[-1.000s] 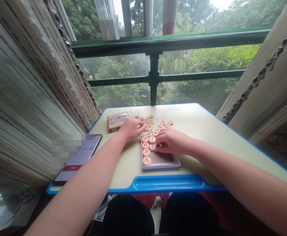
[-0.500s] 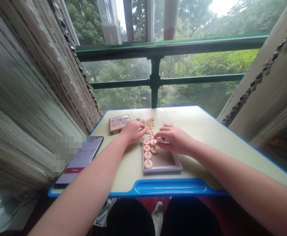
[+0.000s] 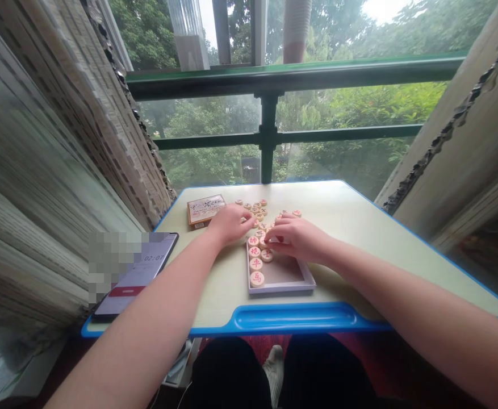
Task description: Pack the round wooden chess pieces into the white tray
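Note:
A shallow open box tray (image 3: pixel 281 289) holds round wooden Chinese chess pieces with red characters. A column of them, including a lower piece (image 3: pixel 257 279), lines its left side, with a second short column beside it. Over the tray's far part, my right hand (image 3: pixel 295 236) is closed with its fingertips on the upper piece (image 3: pixel 263 242) of that second column, partly covering it. My left hand (image 3: pixel 233 222) rests past the tray's far left corner, thumb and fingers drawn together at a loose chess piece (image 3: pixel 255 224). More loose pieces (image 3: pixel 257 209) lie just beyond.
A lidded-looking printed box (image 3: pixel 206 211) lies at the table's far left. A phone (image 3: pixel 138 278) showing a timer lies near the left edge. The pale table (image 3: pixel 359 272) has a blue rim and a blue front groove (image 3: pixel 295 318). Curtains (image 3: pixel 448 130) hang on both sides.
My right hand's fingers have drawn closer together over the upper piece in the tray and moved slightly left. My left fingertips have moved slightly right. The view has shifted a little.

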A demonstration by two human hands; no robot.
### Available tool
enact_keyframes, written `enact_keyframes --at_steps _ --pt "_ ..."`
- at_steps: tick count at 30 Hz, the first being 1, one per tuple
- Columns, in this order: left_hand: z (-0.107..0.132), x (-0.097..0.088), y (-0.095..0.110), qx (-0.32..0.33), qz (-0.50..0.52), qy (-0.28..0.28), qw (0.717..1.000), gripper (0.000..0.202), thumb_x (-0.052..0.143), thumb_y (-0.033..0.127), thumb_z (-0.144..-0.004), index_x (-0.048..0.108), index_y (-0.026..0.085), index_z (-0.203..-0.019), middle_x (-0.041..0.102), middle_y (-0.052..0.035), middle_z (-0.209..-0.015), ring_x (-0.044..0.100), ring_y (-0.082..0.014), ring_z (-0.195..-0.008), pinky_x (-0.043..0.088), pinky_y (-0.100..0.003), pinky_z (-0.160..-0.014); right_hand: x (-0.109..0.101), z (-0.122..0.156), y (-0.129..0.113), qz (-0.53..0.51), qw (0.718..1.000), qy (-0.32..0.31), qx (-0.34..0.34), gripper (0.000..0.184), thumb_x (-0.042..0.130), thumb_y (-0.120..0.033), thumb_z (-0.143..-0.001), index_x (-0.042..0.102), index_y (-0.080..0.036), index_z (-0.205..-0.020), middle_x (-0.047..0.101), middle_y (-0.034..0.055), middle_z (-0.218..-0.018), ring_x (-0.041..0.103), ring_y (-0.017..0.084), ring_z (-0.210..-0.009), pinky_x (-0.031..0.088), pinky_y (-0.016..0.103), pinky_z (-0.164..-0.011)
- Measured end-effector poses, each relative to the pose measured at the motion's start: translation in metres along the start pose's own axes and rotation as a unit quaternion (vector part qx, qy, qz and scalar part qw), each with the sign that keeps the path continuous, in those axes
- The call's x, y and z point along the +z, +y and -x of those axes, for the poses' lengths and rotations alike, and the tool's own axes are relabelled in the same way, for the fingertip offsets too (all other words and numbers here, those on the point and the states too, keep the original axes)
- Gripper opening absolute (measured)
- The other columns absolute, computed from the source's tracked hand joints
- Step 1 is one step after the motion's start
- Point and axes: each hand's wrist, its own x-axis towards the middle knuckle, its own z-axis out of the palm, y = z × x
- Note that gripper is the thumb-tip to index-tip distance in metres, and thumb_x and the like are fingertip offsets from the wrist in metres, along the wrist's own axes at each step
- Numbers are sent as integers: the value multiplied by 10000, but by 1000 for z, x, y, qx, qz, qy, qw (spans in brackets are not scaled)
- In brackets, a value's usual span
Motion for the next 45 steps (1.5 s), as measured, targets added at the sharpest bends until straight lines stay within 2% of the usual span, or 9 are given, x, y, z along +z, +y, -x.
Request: enact_keyframes --at_steps 11,17,24,37,41,45 --pt "0 1 -1 4 -12 -7 1000 259 466 287 -778 684 168 -710 684 -58 -777 588 -191 -766 437 -303 -715 -3 0 1 2 1000 6 -12 186 548 -295 -823 692 -178 -835 613 43 -675 488 146 -674 355 268 -647" --pt "0 1 -1 0 -8 -3 1000 253 469 285 -774 682 168 -703 681 -56 -764 586 -186 -749 436 -298 -704 -3 0 4 13 1000 5 2 120 589 -238 -784 695 -185 -800 616 33 -667 490 145 -676 349 267 -643" --pt "0 -1 -1 -6 5 -1 1000 257 467 280 -776 686 159 -717 683 -63 -765 589 -180 -736 439 -289 -701 -6 0 6 21 1000 8 10 130 572 -230 -792 690 -177 -813 609 36 -662 476 136 -645 354 264 -637" --pt "1 -2 0 -11 2 -8 1000 265 462 289 -780 689 168 -715 689 -66 -779 594 -190 -755 444 -303 -727 -5 -1 3 11 1000 -10 16 163 588 -311 -790 690 -189 -827 620 33 -659 494 153 -679 361 274 -654" --pt "1 -1 -1 -12 -1 -8 1000 261 465 289 -778 692 173 -726 689 -62 -785 596 -189 -767 444 -303 -743 -5 -1 3 8 999 -8 44 211 582 -339 -795 674 -176 -893 626 36 -660 510 164 -701 373 290 -692" --pt "0 0 -1 -18 1 -11 1000 264 461 292 -777 693 175 -735 686 -59 -780 596 -187 -757 446 -297 -728 -6 -2 5 16 994 20 102 244 495 -335 -846 655 -172 -935 633 45 -693 519 175 -740 376 288 -683"
